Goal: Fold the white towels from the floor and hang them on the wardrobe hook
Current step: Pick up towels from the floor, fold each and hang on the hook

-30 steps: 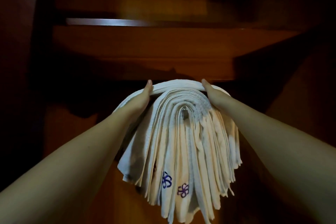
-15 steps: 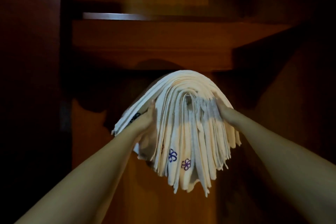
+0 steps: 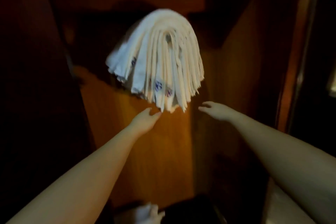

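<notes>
Head view shows our stack of white towels (image 3: 160,60) draped over the wardrobe hook (image 3: 168,37), hanging free against the wooden wardrobe wall (image 3: 145,151). Our left hand (image 3: 144,120) sits just below the towels' lower ends, fingers relaxed and holding nothing; our right hand (image 3: 216,111) is apart to the side, fingers loosely spread, empty. We judge this hanging step finished; next we likely reach down for the pale cloth (image 3: 147,212) blurred at the bottom edge.

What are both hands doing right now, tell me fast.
Left hand: open, holding nothing, just below the towels.
Right hand: open, holding nothing.
</notes>
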{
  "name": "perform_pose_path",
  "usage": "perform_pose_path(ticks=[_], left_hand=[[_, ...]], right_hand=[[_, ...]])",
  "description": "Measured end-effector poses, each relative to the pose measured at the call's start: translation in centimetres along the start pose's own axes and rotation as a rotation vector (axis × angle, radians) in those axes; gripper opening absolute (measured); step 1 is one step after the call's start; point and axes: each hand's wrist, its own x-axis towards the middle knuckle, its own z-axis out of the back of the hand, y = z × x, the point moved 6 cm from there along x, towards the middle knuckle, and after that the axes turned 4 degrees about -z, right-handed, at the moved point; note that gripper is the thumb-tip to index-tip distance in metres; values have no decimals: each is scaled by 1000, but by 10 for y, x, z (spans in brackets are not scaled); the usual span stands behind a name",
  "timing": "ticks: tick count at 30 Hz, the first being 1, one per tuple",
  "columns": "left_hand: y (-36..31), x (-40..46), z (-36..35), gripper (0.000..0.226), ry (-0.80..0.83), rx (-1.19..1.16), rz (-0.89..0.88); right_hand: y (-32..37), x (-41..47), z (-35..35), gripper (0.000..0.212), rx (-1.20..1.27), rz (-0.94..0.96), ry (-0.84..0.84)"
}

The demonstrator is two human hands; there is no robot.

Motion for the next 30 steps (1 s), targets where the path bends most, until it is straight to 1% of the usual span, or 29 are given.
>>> perform_pose_path(ticks=[3,7,9,12,14,16,20,22,26,30], left_hand=[[3,-46,-52,70,147,82,-62],[10,-110,-142,67,380,88,-114],[11,-139,-192,67,481,92,-131],[2,-176,-263,65,637,110,-172],[-8,-194,-308,65,725,111,-199],[-23,-208,-356,65,803,120,-213],[-67,-232,-463,65,911,163,-253],[-89,-241,-518,63,955,151,-237],[-136,-259,-615,60,1042,142,-225],[-181,-279,-699,57,1127,184,-238]], right_hand=[[-44,-66,-38,67,-87,-20,57],[-122,-154,-79,74,-198,-55,178],[-167,-194,-90,75,-214,-110,220],[-236,-246,-97,76,-273,-183,228],[-286,-277,-102,77,-239,-232,259],[-341,-308,-105,79,-171,-330,288],[-444,-359,-95,80,-85,-496,244],[-495,-380,-83,78,-54,-570,222],[-593,-425,-53,76,40,-747,238],[-671,-465,-23,74,70,-855,244]])
